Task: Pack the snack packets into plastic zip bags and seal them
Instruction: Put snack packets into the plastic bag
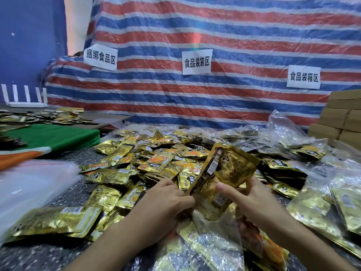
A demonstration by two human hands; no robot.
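Holding: right hand (252, 200) clasped a bundle (224, 173) of gold packets, thumb laid across the front and fingers behind. The bundle stood tilted, its lower end at the mouth of a clear zip bag (211, 241).
Left hand (166, 202): fingers were curled at the bundle's lower left corner. From my remote seat I could not tell whether they pinched the bundle or the bag's edge.
Zip bag: lay on the speckled table (39, 259) between the two forearms, with gold packets showing through the plastic.
Pile (156, 157): loose packets were heaped on the table just beyond both hands.
Left side: I saw a stack of empty bags (29, 184) near the table edge, with a green cloth (54, 135) behind it.
Right side: filled bags (322, 202) lay beside the pile, and boxes (343, 118) were stacked at the far right.
Backdrop: a striped tarp (214, 32) carried three paper signs (197, 61).
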